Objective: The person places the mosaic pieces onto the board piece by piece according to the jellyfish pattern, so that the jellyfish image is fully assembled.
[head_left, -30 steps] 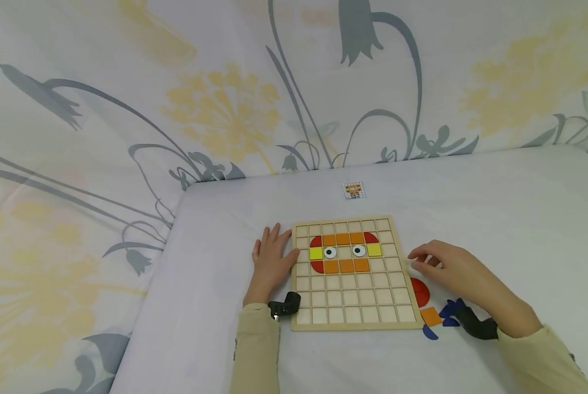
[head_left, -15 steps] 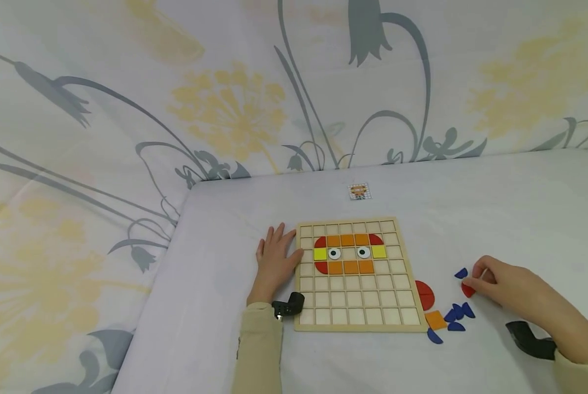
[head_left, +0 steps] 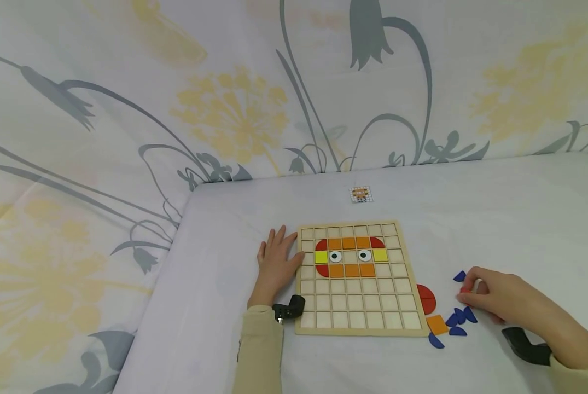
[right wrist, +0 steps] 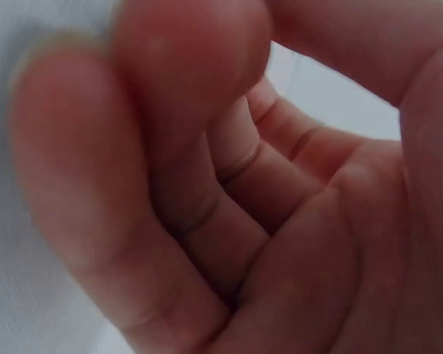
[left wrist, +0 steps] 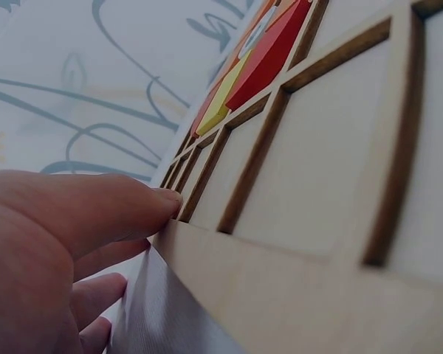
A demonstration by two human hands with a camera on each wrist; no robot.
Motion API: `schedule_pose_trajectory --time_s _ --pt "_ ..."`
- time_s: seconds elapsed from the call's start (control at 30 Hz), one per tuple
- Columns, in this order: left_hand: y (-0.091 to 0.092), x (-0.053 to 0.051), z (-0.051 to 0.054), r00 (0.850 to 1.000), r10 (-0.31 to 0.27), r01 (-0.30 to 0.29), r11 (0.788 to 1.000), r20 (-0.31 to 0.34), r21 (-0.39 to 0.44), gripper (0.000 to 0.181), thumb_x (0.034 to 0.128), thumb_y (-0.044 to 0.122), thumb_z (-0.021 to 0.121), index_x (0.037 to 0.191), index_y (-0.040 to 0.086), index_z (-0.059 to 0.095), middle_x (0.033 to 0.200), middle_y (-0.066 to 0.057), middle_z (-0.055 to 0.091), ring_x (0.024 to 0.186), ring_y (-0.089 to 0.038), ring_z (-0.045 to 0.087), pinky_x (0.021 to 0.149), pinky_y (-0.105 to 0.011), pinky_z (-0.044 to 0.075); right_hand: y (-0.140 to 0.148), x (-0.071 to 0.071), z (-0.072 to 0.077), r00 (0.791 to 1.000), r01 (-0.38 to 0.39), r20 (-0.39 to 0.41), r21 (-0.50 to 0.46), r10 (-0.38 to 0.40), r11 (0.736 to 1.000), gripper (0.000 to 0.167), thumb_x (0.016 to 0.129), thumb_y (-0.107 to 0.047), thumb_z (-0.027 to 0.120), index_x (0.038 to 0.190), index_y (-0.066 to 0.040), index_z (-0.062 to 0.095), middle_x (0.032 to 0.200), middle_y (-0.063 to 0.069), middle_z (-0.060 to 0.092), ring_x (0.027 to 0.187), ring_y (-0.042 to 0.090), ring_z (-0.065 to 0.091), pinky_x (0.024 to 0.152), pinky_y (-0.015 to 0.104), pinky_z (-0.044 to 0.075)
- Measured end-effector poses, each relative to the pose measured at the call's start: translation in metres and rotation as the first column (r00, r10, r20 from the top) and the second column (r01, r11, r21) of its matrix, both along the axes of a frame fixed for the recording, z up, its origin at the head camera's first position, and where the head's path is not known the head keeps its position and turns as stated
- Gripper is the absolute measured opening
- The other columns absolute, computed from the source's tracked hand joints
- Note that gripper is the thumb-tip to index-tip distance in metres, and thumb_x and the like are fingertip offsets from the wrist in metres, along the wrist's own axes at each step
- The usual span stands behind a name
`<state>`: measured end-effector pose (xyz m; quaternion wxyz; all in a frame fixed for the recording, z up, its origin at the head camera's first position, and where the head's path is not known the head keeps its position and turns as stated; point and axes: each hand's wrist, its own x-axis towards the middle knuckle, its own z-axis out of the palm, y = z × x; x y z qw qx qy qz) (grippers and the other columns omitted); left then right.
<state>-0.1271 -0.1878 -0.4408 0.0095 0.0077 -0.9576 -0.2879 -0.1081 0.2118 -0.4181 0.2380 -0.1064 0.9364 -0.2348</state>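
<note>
My left hand point(head_left: 275, 268) lies with fingers spread beside the wooden grid board point(head_left: 362, 332). Its thumb touches the board's left rim, as the left wrist view also shows. Orange squares point(head_left: 351, 270), yellow squares point(head_left: 320, 256), red quarter-round pieces point(head_left: 321, 271) and two eye pieces point(head_left: 335, 256) fill some cells. To the right of the board, my right hand point(head_left: 507, 295) pinches a small red quarter-round piece point(head_left: 464, 290) between thumb and fingers, low at the table. Curled fingers fill the right wrist view, and the piece is hidden there.
Right of the board lie red pieces point(head_left: 426, 299) forming a half-round, an orange square point(head_left: 437, 325) and several blue pieces point(head_left: 458, 331). A lone blue piece point(head_left: 459, 276) sits near my right fingertips. A small picture card point(head_left: 361, 194) lies behind the board.
My right hand has moved right, from the board's right edge to the loose pieces, and pinches the red quarter-round piece. My left hand stays on the rim; the head view shifts slightly.
</note>
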Motion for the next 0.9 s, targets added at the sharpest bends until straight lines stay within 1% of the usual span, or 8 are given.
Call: schedule_pose_trajectory --time_s 0.13,0.3,0.43,0.5,0.57,0.77,0.9 --pt "0.001 0.0 -0.001 1.0 0.005 -0.005 1.0 0.002 0.005 0.048 0.0869 0.033 0.052 0.131 0.015 0.046 0.145 -0.007 0.024 0.135 -0.027 0.008 0.103 -0.049 0.003 -0.003 0.001 0.0 0.998 -0.038 -0.048 -0.007 0.037 0.999 0.026 0.082 -0.033 0.062 0.092 -0.01 0.053 0.06 -0.002 0.044 0.049 0.013 0.044 0.044 0.023 0.035" --pt "0.002 0.001 -0.002 1.0 0.007 -0.007 1.0 0.011 0.013 0.048 0.0867 0.032 0.052 0.131 0.014 0.046 0.145 -0.008 0.024 0.135 -0.027 0.008 0.103 -0.049 0.003 -0.013 0.001 0.006 0.991 -0.051 -0.123 -0.041 0.046 0.998 0.023 0.084 -0.025 0.06 0.1 -0.009 0.055 0.059 -0.003 0.045 0.052 0.012 0.044 0.046 0.023 0.034" --pt "0.001 0.001 -0.002 1.0 0.017 -0.017 1.0 0.012 -0.001 0.048 0.0871 0.033 0.052 0.132 0.016 0.045 0.145 -0.006 0.023 0.135 -0.025 0.007 0.103 -0.048 0.003 -0.029 -0.006 0.015 0.977 -0.069 -0.208 -0.063 0.055 0.996 0.016 0.083 -0.023 0.061 0.094 -0.011 0.058 0.06 -0.005 0.046 0.056 0.012 0.043 0.048 0.022 0.035" --pt "0.001 0.0 -0.002 1.0 0.02 -0.02 1.0 0.01 -0.006 0.048 0.087 0.033 0.052 0.132 0.016 0.045 0.145 -0.006 0.024 0.135 -0.025 0.008 0.103 -0.048 0.003 -0.039 -0.01 0.02 0.968 -0.085 -0.242 -0.079 0.064 0.993 0.011 0.082 -0.022 0.062 0.089 -0.013 0.059 0.063 -0.006 0.049 0.059 0.012 0.044 0.05 0.022 0.037" --pt "0.001 0.0 -0.001 1.0 0.018 -0.018 1.0 0.005 -0.004 0.048 0.087 0.032 0.052 0.132 0.016 0.045 0.145 -0.007 0.024 0.135 -0.026 0.008 0.103 -0.048 0.003 -0.049 -0.015 0.022 0.962 -0.1 -0.264 -0.103 0.07 0.99 0.01 0.081 -0.022 0.063 0.087 -0.015 0.06 0.066 -0.006 0.052 0.062 0.012 0.045 0.052 0.022 0.038" --pt "0.001 0.0 0.001 1.0 0.012 -0.012 1.0 0.006 0.002 0.048 0.0869 0.032 0.053 0.131 0.015 0.046 0.145 -0.008 0.024 0.135 -0.027 0.008 0.103 -0.049 0.003 -0.076 -0.028 0.025 0.957 -0.129 -0.28 -0.174 0.077 0.976 0.008 0.08 -0.024 0.065 0.085 -0.017 0.064 0.07 -0.007 0.056 0.064 0.012 0.047 0.053 0.024 0.039" --pt "0.001 0.001 0.004 1.0 0.008 -0.008 1.0 0.009 0.001 0.048 0.0871 0.032 0.052 0.132 0.015 0.045 0.145 -0.008 0.024 0.135 -0.027 0.008 0.103 -0.049 0.003 -0.092 -0.034 0.027 0.968 -0.129 -0.24 -0.218 0.075 0.967 0.009 0.082 -0.022 0.064 0.087 -0.015 0.063 0.07 -0.003 0.057 0.061 0.013 0.049 0.053 0.026 0.041"
